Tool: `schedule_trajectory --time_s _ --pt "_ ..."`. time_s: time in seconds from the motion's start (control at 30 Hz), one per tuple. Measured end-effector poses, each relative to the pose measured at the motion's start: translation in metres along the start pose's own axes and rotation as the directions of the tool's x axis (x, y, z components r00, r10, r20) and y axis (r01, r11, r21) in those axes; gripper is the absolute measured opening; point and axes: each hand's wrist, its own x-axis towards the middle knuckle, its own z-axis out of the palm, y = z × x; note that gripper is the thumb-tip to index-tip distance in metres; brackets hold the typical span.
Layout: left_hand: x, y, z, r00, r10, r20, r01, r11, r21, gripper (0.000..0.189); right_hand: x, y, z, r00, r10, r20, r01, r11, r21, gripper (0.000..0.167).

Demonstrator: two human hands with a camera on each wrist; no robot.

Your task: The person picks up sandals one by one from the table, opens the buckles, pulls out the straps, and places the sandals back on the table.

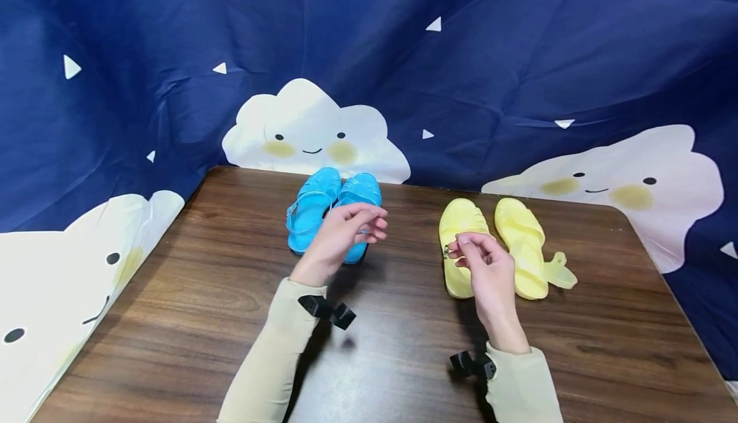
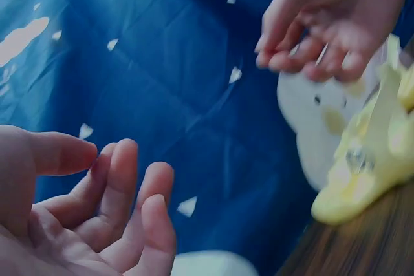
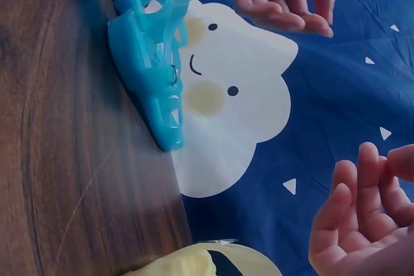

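A pair of blue sandals stands near the table's back edge, left of the middle. My left hand hovers in front of them and hides part of the right one. Its fingers are loosely bent, and the left wrist view shows nothing in them. To the right lies a pair of yellow sandals, the outer one with its strap spread out sideways. Over this pair hangs my right hand, fingers relaxed and holding nothing; it covers part of both sandals.
The brown wooden table reaches back to a dark blue cloth printed with white clouds and triangles. Black wrist mounts sit on both sleeves.
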Motion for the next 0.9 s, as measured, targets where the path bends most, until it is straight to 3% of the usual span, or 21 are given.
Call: schedule_trajectory --time_s 0.07,0.2,0.27,0.4,0.5,0.6,0.77,0.9 --pt "-0.002 0.0 -0.014 1.0 -0.003 -0.03 0.004 0.999 0.034 0.029 0.0 0.001 0.003 1.0 0.003 0.012 -0.003 1.0 -0.016 0.022" --pt "-0.007 -0.002 -0.041 0.996 0.022 -0.087 -0.004 0.979 0.202 0.029 0.001 0.001 0.007 1.0 0.014 0.023 -0.013 0.998 -0.062 0.021" --pt "-0.009 -0.002 -0.053 0.994 0.047 -0.102 -0.013 0.948 0.317 0.028 0.002 0.001 0.01 0.999 0.019 0.027 -0.016 0.997 -0.081 0.021" --pt "-0.014 -0.001 -0.067 0.988 0.057 -0.142 0.025 0.856 0.517 0.032 0.004 0.003 0.019 0.998 0.035 0.044 -0.031 0.996 -0.085 0.02" --pt "-0.014 -0.004 -0.071 0.986 0.016 -0.164 0.088 0.793 0.603 0.036 0.005 0.007 0.027 0.997 0.051 0.059 -0.046 0.996 -0.071 0.019" --pt "-0.012 -0.008 -0.07 0.986 -0.027 -0.166 0.13 0.749 0.65 0.037 0.007 0.011 0.035 0.995 0.057 0.079 -0.053 0.997 -0.057 0.018" --pt "-0.01 -0.013 -0.066 0.985 -0.055 -0.162 0.154 0.704 0.693 0.037 0.009 0.017 0.048 0.989 0.078 0.125 -0.069 0.995 -0.071 0.019" --pt "-0.009 -0.017 -0.062 0.985 -0.07 -0.157 0.16 0.699 0.697 0.039 0.012 0.022 0.06 0.982 0.104 0.158 -0.091 0.992 -0.087 0.022"
